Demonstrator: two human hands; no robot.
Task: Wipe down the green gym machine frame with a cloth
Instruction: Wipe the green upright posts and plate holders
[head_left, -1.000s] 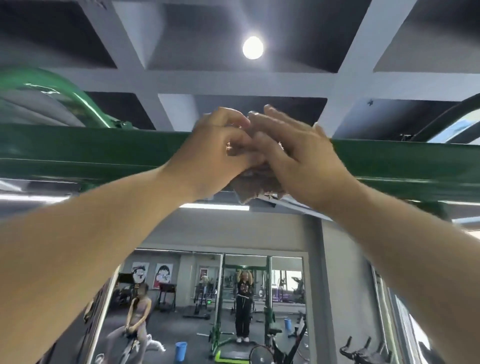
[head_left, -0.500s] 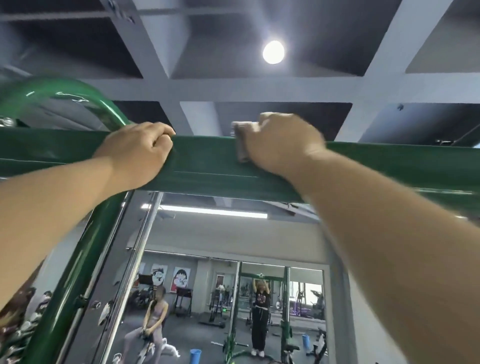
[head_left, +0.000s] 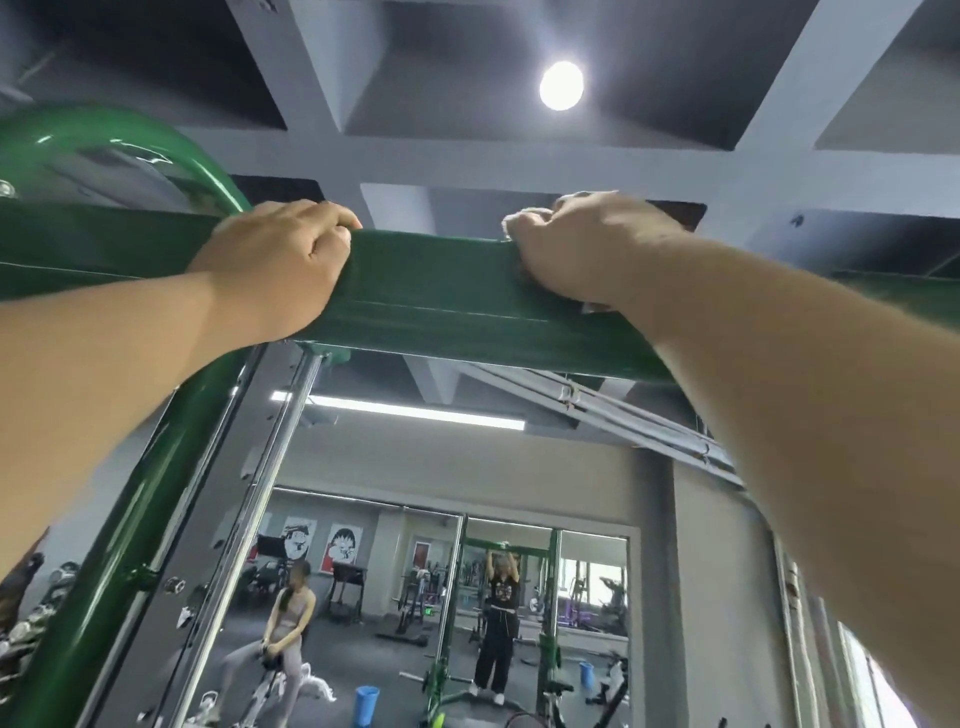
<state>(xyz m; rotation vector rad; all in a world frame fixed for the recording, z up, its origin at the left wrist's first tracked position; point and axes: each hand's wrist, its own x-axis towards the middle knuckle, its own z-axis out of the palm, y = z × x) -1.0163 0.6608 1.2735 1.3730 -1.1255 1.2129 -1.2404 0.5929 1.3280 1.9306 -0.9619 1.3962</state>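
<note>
Both hands up: left hand (head_left: 275, 265) grips the green crossbeam (head_left: 431, 291), right hand (head_left: 582, 249) clutches cloth (head_left: 524, 221) against it

A round ceiling lamp (head_left: 561, 85) glows above a wall mirror (head_left: 447, 597) showing blue buckets (head_left: 367, 704).

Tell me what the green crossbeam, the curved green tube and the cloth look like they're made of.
Green crossbeam: likely painted steel, duller finish with faint streaks. Curved green tube: probably metal under glossy paint, showing sharp light reflections. Cloth: mostly hidden under the right hand; pale soft fabric, weave unclear.
</note>
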